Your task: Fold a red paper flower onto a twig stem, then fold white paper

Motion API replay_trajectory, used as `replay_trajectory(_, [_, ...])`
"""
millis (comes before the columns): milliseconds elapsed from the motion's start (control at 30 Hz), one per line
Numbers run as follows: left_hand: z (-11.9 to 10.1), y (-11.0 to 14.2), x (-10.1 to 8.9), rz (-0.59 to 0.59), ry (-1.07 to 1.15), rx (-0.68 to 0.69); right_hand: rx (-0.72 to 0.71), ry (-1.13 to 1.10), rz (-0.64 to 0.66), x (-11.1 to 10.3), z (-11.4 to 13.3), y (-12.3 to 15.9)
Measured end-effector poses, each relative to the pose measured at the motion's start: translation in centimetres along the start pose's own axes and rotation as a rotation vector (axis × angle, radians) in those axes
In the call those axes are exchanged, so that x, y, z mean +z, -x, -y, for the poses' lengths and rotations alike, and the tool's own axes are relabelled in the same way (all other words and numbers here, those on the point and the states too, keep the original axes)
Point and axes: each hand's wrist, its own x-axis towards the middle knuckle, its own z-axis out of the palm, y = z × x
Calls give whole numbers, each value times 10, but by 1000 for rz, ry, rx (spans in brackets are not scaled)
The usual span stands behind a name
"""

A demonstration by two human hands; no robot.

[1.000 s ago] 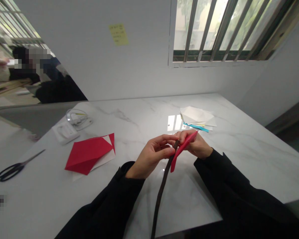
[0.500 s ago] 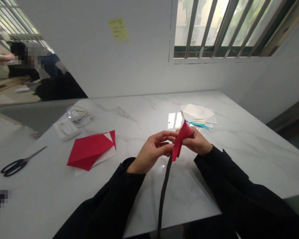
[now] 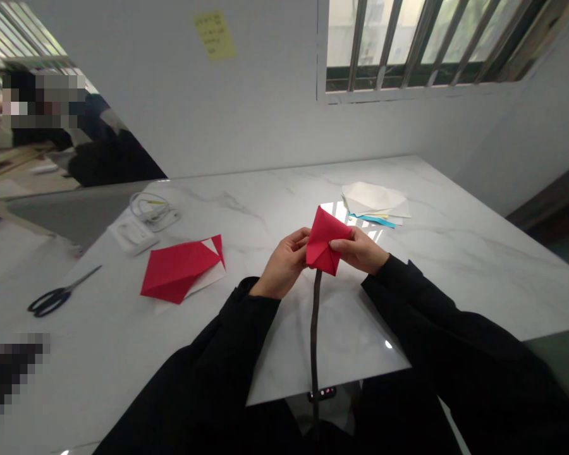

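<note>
Both my hands hold a folded red paper diamond [image 3: 322, 241] at chest height above the marble table. My left hand [image 3: 284, 265] pinches its left side, and my right hand [image 3: 360, 250] grips its right side. A dark twisted stem [image 3: 315, 328] hangs straight down from the paper's lower point, and its top is hidden inside the fold. To the left on the table lies a second folded red paper [image 3: 180, 270] on a white sheet [image 3: 203, 284], apart from my hands.
Black-handled scissors [image 3: 59, 298] lie at the left of the white marble table [image 3: 251, 218]. Farther back are a white box [image 3: 133, 235], a coiled cable [image 3: 152, 212], and a stack of white and blue papers [image 3: 373, 201]. A mirror [image 3: 76, 126] stands at the left.
The red paper has spread from a narrow crumpled strip into a wide diamond around the stem's top. My hands have moved slightly apart, and the stem now hangs more nearly vertical.
</note>
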Motion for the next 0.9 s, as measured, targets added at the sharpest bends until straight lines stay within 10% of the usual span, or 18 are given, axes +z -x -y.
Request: replay_trajectory(900, [29,-15,-23,-112,77,-113,246,-80,-84,-16,-15,-11])
